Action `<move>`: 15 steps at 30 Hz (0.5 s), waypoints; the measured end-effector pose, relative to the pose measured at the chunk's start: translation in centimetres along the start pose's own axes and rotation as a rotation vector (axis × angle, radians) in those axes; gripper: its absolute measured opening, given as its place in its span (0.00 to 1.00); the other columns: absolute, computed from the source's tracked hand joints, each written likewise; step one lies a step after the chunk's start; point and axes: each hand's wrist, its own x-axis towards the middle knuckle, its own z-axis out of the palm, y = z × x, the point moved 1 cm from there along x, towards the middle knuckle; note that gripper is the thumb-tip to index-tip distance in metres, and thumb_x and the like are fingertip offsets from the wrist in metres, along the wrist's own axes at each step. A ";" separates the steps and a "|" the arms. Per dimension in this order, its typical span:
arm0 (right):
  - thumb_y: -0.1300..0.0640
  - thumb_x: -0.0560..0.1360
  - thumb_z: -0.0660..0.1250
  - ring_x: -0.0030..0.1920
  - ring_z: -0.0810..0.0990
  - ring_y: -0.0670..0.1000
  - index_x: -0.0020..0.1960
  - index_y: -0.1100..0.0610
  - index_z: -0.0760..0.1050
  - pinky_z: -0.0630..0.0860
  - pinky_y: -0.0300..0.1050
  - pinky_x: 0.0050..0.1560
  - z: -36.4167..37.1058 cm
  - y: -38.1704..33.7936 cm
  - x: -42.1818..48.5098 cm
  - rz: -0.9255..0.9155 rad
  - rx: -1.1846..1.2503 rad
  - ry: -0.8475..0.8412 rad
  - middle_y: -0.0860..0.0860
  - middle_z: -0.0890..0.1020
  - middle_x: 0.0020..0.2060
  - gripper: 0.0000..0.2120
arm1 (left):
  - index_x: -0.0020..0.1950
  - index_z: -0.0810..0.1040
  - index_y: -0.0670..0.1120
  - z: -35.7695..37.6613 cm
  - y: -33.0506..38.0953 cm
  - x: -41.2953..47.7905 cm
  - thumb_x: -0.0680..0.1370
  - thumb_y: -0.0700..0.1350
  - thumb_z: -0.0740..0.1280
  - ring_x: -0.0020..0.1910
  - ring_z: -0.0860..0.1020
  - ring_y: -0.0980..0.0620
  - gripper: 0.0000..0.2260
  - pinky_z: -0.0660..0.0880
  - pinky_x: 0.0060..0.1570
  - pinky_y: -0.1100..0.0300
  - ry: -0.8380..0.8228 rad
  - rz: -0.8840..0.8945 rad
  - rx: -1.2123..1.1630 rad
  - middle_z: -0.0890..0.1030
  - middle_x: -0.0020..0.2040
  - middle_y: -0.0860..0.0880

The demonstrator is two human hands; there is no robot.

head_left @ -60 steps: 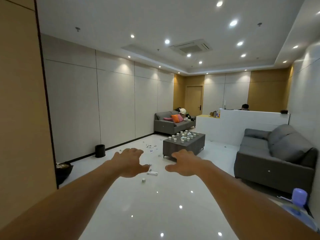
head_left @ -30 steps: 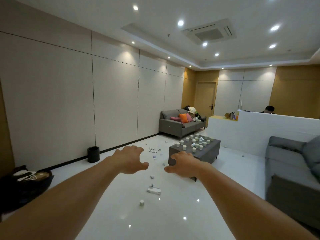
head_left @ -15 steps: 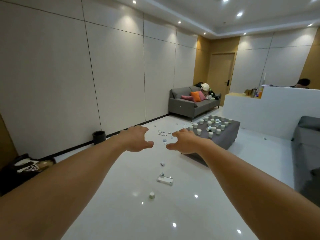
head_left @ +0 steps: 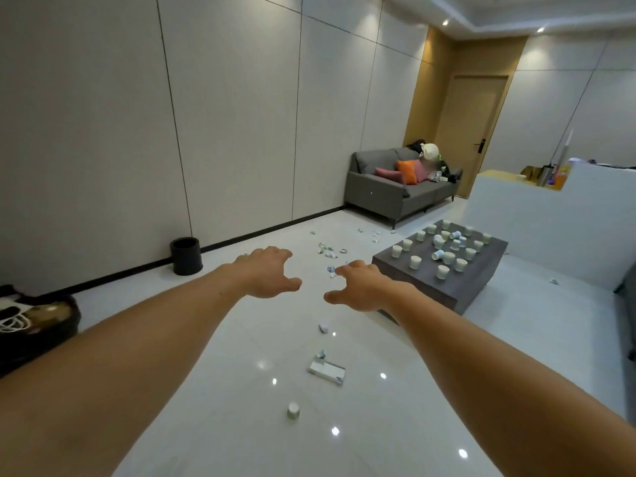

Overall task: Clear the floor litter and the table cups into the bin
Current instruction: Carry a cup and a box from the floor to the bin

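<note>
Head view: both hands are stretched out forward, empty, with fingers loosely spread, the left hand beside the right hand. By my reading the task has barely begun. A small paper cup, a flat white packet and a crumpled scrap lie on the floor below the hands, with more scattered litter just beyond them. Many paper cups stand on the worktop past the right hand. The black bin stands against the wall, left of the left hand.

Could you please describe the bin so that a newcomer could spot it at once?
Follow the pale panelled wall on the left along its dark skirting. The bin stands on the white floor beside it, between the grey sofa and a slumped black bag. Alone there, it is an upright, open-topped black cylinder.
</note>
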 end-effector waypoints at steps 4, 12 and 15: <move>0.34 0.75 0.63 0.74 0.58 0.60 0.77 0.49 0.57 0.62 0.62 0.71 0.6 -0.5 9.3 0.011 0.006 -0.022 0.53 0.59 0.76 0.37 | 0.77 0.56 0.52 0.4 -3.2 9.8 0.74 0.64 0.61 0.73 0.61 0.46 0.35 0.62 0.69 0.45 -0.007 0.047 0.020 0.59 0.77 0.51; 0.33 0.75 0.62 0.75 0.58 0.59 0.77 0.48 0.56 0.62 0.62 0.68 1.5 0.7 24.8 0.022 0.018 -0.036 0.52 0.58 0.77 0.37 | 0.76 0.57 0.51 2.9 -6.9 25.2 0.74 0.65 0.61 0.72 0.62 0.45 0.35 0.63 0.67 0.45 -0.088 0.080 0.059 0.60 0.76 0.50; 0.34 0.75 0.62 0.75 0.58 0.59 0.78 0.48 0.56 0.62 0.62 0.69 2.5 2.6 30.7 0.026 0.024 -0.061 0.53 0.59 0.76 0.37 | 0.76 0.57 0.52 5.5 -7.5 30.5 0.74 0.65 0.61 0.72 0.62 0.45 0.35 0.63 0.68 0.44 -0.138 0.073 0.052 0.60 0.76 0.50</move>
